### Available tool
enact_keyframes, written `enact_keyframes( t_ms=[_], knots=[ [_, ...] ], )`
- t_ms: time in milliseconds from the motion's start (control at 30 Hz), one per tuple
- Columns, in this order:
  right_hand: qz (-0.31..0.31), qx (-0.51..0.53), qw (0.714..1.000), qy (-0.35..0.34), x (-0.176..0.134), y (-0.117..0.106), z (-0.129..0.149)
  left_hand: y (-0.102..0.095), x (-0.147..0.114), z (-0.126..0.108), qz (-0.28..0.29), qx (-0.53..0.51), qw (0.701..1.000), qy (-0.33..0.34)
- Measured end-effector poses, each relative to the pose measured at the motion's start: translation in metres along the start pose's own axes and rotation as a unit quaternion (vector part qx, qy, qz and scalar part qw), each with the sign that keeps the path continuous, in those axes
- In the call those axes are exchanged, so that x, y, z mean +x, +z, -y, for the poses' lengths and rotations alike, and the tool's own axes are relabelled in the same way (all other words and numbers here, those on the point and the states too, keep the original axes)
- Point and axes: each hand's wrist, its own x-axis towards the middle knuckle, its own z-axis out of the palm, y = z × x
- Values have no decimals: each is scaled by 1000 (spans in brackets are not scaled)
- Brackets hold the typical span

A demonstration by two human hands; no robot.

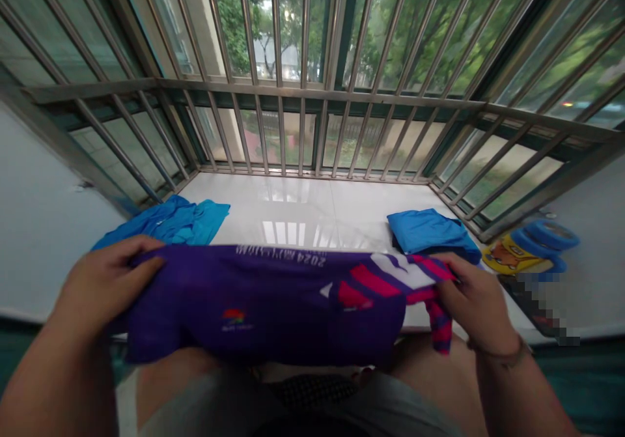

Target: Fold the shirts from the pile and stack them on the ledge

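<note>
A purple shirt (293, 307) with pink and white print and upside-down "2024" lettering is stretched sideways in front of me, above my legs. My left hand (114, 281) pinches its left end between thumb and fingers. At the other end, my right hand (471, 300) grips the pink-striped part, and a narrow striped piece dangles below the fingers. Behind the left hand lies a loose heap of blue clothes (180, 222). Beyond the right hand sits a folded blue garment (432, 228), with darker cloth under it.
The clothes lie on a glossy white tiled ledge (312, 206). Metal bars (278, 131) and windows enclose its far side and both flanks. At the right stand a yellow and blue jug (530, 248) and a dark flat object (527, 303), partly pixelated.
</note>
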Motion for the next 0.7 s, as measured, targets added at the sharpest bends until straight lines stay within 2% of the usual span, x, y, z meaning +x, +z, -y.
enact_keyframes(
  t_ms=[33,100,200,267,333,367,433,500,567,633,700],
  knots=[
    [2,-22,1000,-8,30,6,-2,1,22,-17,-32,-21,999,-21],
    [21,-67,997,-13,94,23,-7,10,78,-52,-46,-22,999,-12],
    [39,-108,993,6,178,57,-12,39,166,-88,-44,23,999,-7],
    [49,-156,984,71,211,78,-12,63,206,-99,-31,64,997,-16],
    [45,-172,980,92,221,96,-9,87,222,-107,-38,98,994,-24],
    [43,-170,981,87,216,106,-6,100,220,-111,-46,106,993,-13],
    [48,-164,984,60,193,126,1,129,202,-120,-58,99,992,48],
    [70,-155,985,22,155,151,9,164,169,-127,-40,78,986,144],
    [106,-148,983,-12,109,178,14,202,128,-130,11,70,978,198],
    [169,-150,974,-23,64,203,15,237,87,-125,72,85,975,194],
    [225,-152,962,6,25,222,12,264,52,-115,119,103,972,177]
  ],
)
